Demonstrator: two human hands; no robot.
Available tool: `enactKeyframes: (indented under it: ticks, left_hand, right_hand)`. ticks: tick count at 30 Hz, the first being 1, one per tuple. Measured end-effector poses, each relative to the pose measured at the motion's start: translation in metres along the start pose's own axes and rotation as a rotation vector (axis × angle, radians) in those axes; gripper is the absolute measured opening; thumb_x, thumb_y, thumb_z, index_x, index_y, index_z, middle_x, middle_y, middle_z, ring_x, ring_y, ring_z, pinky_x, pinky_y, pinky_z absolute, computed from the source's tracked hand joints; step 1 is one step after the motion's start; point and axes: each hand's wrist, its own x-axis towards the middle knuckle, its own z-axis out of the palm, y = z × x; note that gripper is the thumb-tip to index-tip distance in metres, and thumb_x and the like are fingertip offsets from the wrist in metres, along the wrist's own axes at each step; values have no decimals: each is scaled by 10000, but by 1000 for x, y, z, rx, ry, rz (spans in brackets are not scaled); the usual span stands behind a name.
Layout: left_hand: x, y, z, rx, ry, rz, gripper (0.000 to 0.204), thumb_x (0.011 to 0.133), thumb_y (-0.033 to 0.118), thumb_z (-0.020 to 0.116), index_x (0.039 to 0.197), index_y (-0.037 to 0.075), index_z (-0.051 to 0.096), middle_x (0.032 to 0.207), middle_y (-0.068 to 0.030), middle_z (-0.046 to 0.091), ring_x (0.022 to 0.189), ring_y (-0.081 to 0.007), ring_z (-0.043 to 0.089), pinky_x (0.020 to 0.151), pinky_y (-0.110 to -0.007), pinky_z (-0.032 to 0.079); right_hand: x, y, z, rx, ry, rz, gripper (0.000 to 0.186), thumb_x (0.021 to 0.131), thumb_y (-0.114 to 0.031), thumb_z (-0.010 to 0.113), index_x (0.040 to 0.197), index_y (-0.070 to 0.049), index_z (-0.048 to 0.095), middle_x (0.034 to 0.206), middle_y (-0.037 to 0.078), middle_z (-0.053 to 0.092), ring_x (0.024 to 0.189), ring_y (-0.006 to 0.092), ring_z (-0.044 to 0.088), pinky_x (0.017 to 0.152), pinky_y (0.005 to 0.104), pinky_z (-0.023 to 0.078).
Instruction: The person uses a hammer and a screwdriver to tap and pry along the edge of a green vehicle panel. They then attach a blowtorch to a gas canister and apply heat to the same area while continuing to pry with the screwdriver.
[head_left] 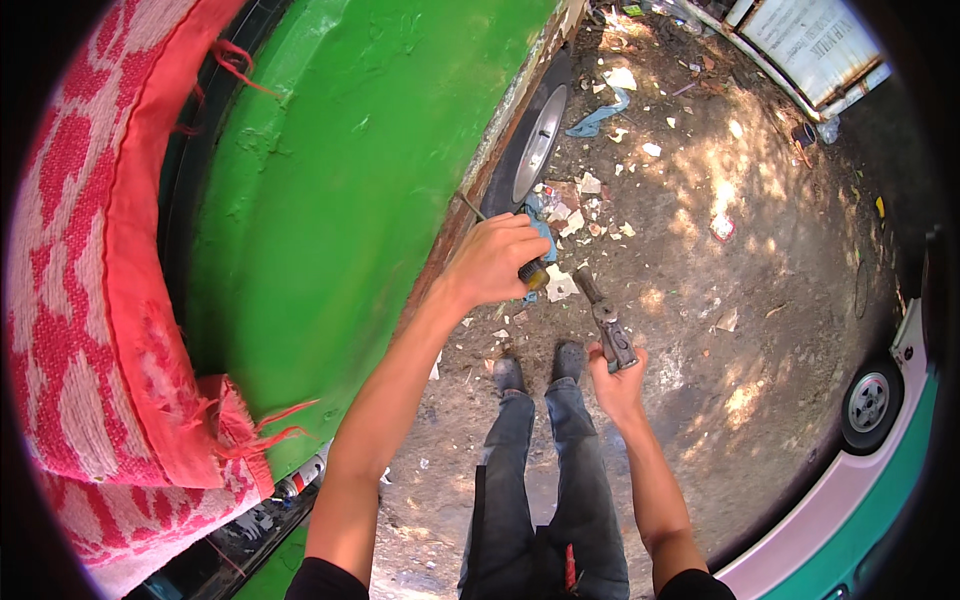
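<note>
My left hand [492, 262] is closed round a screwdriver [536, 275] with a dark and yellow handle. Its thin shaft points up and left toward the rusty lower edge of a green car panel [350, 140]; whether the tip touches metal I cannot tell. Lower and to the right, my right hand [620, 378] grips a worn, dark metal tool [606, 322] that looks like pliers, its far end pointing up toward the screwdriver handle. A gap separates the two tools. Just beyond my left hand is the car's wheel [540, 140].
Pale broken flakes [562, 284] and blue cloth scraps [598, 115] litter the dirt ground. A red-and-pink patterned cloth [90, 300] drapes over the car at left, near a spray can [298, 480]. Another car [870, 500] stands at lower right, a rusty white panel [810, 45] at upper right.
</note>
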Motion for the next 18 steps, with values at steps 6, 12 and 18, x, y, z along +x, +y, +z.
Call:
enactKeyframes:
  ticks: [6, 12, 18]
  left_hand:
    - [7, -13, 6, -33, -51, -17, 338, 445, 48, 748, 759, 36, 624, 700, -114, 580, 716, -341, 606, 633, -432, 474]
    - [19, -15, 7, -36, -57, -8, 194, 525, 67, 703, 682, 36, 593, 650, -132, 586, 677, -354, 631, 606, -474, 492]
    - [16, -17, 3, -62, -5, -19, 289, 480, 33, 739, 738, 47, 611, 707, -98, 623, 712, -301, 647, 588, -410, 497]
  right_hand:
    - [0, 25, -5, -7, 71, 203, 187, 875, -77, 661, 737, 46, 681, 489, 48, 460, 472, 72, 470, 497, 320, 378]
    - [-3, 31, 0, 184, -37, 304, 262, 934, -81, 637, 692, 19, 617, 483, 1, 475, 468, 65, 481, 463, 296, 365]
    - [1, -1, -3, 305, -164, 330, 105, 1001, -121, 595, 983, -23, 562, 599, -17, 504, 481, 76, 494, 436, 271, 380]
